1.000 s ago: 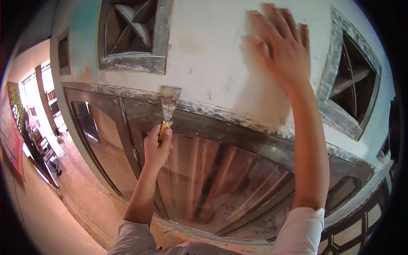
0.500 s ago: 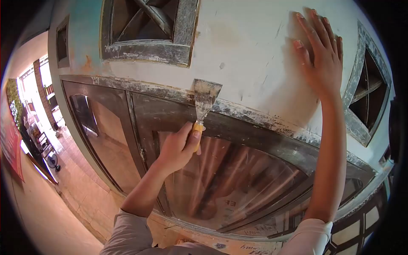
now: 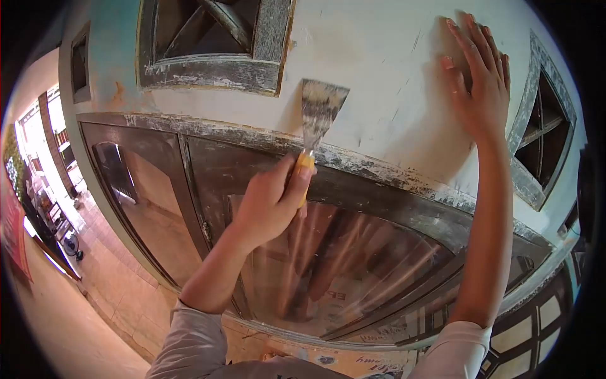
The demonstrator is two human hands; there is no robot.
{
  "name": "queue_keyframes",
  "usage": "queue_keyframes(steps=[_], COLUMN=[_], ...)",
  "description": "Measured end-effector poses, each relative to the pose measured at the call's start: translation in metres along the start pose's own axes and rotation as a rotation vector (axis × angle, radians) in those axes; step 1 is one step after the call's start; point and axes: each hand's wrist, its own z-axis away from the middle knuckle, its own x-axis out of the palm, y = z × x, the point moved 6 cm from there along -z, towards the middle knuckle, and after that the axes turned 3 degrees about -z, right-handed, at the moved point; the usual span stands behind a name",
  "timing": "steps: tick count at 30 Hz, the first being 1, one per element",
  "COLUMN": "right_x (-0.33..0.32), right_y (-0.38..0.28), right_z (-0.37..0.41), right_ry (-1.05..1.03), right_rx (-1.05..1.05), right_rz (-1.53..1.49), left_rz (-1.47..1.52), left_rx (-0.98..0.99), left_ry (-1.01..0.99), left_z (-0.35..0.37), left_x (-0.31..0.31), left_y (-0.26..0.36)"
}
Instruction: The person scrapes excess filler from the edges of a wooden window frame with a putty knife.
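Note:
My left hand (image 3: 271,197) is wrapped around the yellow handle of a putty knife (image 3: 320,107). The knife's broad, paint-smeared blade points upward and overlaps the white wall (image 3: 372,69) just above the scraped wooden frame strip (image 3: 379,169). Higher up on the right, my right hand (image 3: 483,82) lies against the same wall with its fingers spread, holding nothing. Dark scuffs mark the wall between the two hands.
A vent opening with a worn wooden frame (image 3: 214,74) sits at upper left, and another vent (image 3: 541,136) at right. Below the strip are brown framed glass panes (image 3: 353,271). A tiled floor (image 3: 126,265) with a small fan (image 3: 71,244) shows at left.
My left hand has moved the putty knife up and slightly right, so its blade now sits higher on the wall. My right hand stays on the wall.

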Motion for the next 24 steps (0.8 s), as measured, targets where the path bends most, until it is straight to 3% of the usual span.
queue_keyframes(steps=[3, 6, 10, 16, 18, 24], right_x=[0.0, -0.001, -0.001, -0.006, -0.002, -0.004], right_y=[0.002, 0.002, 0.001, 0.0, 0.003, -0.001], right_z=[0.002, 0.002, 0.001, 0.001, 0.001, 0.0], right_ry=[0.008, -0.005, -0.011, 0.042, -0.055, -0.066], right_rx=[0.012, 0.022, 0.026, 0.049, 0.098, 0.088], right_rz=[-0.009, -0.006, -0.016, 0.015, -0.007, 0.042], left_rz=[-0.147, -0.216, -0.11, -0.191, -0.166, -0.117], left_rx=[-0.057, -0.06, -0.124, -0.092, -0.085, -0.093], left_ry=[-0.028, -0.017, -0.034, 0.015, 0.011, -0.024], left_z=[-0.01, 0.011, 0.009, 0.008, 0.014, -0.001], left_x=[-0.003, 0.013, 0.003, 0.002, 0.007, -0.004], left_y=[0.007, -0.033, -0.018, -0.022, -0.03, -0.021])
